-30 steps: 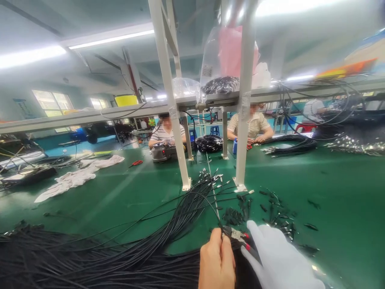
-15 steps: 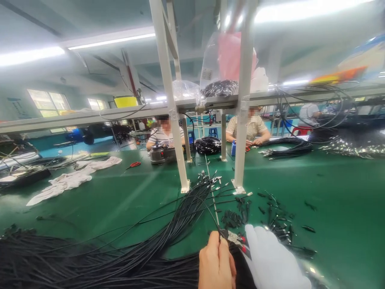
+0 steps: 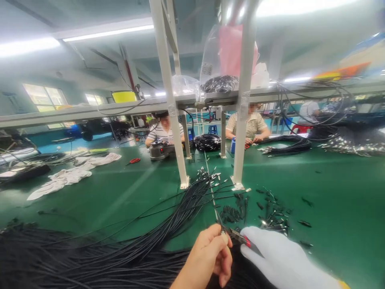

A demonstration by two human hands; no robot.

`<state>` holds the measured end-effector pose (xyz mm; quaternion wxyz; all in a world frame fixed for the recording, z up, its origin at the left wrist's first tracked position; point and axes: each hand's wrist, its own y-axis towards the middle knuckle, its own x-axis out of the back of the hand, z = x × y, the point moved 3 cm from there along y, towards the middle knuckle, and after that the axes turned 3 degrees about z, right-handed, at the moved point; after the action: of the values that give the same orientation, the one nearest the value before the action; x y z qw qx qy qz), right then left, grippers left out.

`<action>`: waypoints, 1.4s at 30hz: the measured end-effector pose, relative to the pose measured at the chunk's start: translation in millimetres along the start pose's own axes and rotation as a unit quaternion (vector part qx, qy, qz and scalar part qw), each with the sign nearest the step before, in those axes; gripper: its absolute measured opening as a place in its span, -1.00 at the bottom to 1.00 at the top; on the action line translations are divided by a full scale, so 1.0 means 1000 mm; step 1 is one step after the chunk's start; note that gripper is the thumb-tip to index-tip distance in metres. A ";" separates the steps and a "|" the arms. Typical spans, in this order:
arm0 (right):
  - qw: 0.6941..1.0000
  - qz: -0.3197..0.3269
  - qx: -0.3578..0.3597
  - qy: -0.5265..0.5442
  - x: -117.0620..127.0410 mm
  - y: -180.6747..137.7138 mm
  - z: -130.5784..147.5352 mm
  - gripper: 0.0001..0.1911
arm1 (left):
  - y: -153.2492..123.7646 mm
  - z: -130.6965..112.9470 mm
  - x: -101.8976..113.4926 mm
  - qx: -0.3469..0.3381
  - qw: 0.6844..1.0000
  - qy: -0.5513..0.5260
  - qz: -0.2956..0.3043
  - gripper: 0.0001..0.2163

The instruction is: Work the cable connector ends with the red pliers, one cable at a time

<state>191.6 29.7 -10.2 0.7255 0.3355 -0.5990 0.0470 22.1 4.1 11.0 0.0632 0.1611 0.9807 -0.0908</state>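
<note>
My bare left hand (image 3: pixel 207 253) is closed, pinching the end of a black cable (image 3: pixel 219 219) between thumb and fingers. In the white-gloved right hand (image 3: pixel 278 257) are pliers (image 3: pixel 240 237) with red and black handles. Their jaws point left and lie close to the pinched cable end; I cannot tell whether they touch it. Beyond the hands, a bundle of black cables (image 3: pixel 183 212) runs across the green table, its metal-tipped ends at the far side. Small black pieces (image 3: pixel 231 214) lie just past the pliers, and more black pieces with shiny metal parts (image 3: pixel 275 220) lie to the right.
Two white shelf posts (image 3: pixel 240 160) stand on the green table (image 3: pixel 120 208). A mass of black cables (image 3: pixel 75 261) fills the near left. A white cloth (image 3: pixel 69 176) and red-handled scissors (image 3: pixel 134 160) lie farther left. Two people sit across, near a coiled cable bundle (image 3: pixel 207 142).
My left hand has turned, now showing the thumb side and curled fingers. The pliers have rotated so that their handles appear closer together, and the gloved hand has shifted slightly.
</note>
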 end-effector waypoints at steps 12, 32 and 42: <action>0.955 -0.155 -0.048 -0.249 -0.003 -0.010 0.016 -0.66 | 0.007 0.028 -0.010 -0.077 0.978 0.116 -0.156 -0.69; 0.990 -0.079 0.000 -0.120 -0.002 -0.013 -0.003 -0.75 | -0.002 0.000 0.001 0.028 0.997 -0.034 0.058 -0.89; 0.970 -0.118 0.005 -0.210 0.008 -0.011 0.003 -0.52 | -0.008 -0.004 -0.002 0.021 0.982 0.188 -0.006 -0.84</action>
<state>196.7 17.3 -7.5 0.5822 0.4097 -0.6940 -0.1078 20.7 -3.1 16.8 -0.1264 0.1703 0.9740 -0.0799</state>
